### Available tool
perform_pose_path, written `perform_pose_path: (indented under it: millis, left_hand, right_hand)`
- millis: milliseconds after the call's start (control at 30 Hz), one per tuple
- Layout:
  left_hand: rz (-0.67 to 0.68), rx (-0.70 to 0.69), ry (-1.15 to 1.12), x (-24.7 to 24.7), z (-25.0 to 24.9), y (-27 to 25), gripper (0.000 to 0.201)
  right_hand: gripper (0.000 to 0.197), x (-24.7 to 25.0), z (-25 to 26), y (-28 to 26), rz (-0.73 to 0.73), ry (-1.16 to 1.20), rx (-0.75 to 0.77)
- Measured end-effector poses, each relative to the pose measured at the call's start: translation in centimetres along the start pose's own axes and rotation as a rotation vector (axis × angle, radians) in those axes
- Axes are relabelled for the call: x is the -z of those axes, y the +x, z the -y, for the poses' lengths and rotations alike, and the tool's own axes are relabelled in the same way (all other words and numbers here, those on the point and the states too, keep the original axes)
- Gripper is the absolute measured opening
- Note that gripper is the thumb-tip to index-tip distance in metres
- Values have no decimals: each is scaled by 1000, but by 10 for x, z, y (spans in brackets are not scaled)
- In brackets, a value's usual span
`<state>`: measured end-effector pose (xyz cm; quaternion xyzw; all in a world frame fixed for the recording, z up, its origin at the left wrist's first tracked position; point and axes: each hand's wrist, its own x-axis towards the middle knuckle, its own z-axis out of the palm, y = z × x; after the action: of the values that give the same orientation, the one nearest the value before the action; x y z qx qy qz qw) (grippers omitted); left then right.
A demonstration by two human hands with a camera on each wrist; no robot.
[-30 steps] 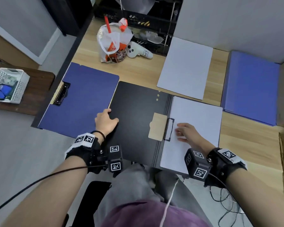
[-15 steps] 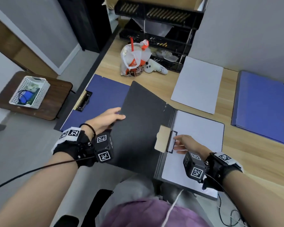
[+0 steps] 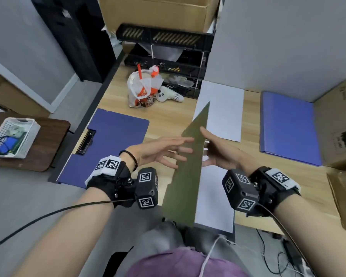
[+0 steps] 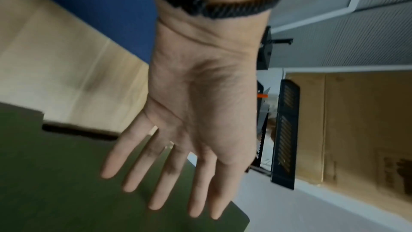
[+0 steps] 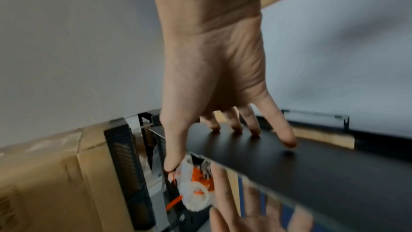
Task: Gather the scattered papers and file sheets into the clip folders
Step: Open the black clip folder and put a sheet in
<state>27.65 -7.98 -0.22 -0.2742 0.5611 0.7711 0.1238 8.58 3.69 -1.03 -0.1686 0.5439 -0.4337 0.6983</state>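
Note:
The black clip folder's cover stands swung up almost on edge above the desk, looking olive in the head view. My left hand lies with straight fingers against its outer face. My right hand meets it from the other side, spread fingertips touching the black inner face. Under the cover a white sheet lies in the folder. A loose white sheet lies behind it. A blue clip folder lies shut at the left, another blue folder at the right.
A plastic bag with a cup and a white toy sit at the back of the desk before a black rack. Cardboard boxes stand at the right. A side table with a white basket is at the left.
The black cover, flat on the desk a second ago, has been lifted by my left hand to near upright. My right hand has left the clip and risen to the cover's inner face.

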Motion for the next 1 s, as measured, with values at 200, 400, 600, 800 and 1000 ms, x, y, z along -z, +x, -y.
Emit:
perform_pose_path:
  millis: [200,400,600,800,1000]
  left_hand:
    - [-61,54,116,-24,20,55,37]
    - [-576,115,51,-10,81,82,21]
    - [-511,247,5,-2,104,83,17]
    - [-423,278,-144,-11,116,84,14]
    - [-621,97,-143,-14,121,77,29]
  right_hand:
    - [25,68,-40,-33,-434,39,-2]
    - [15,110,-108,-52,-633,-52,-262]
    - [18,104,-141,-41,-604,-102,-293]
    - [13,105,-141,-35,-611,-121,-275]
    - [22,96,-133,-25,-560,-70,-272]
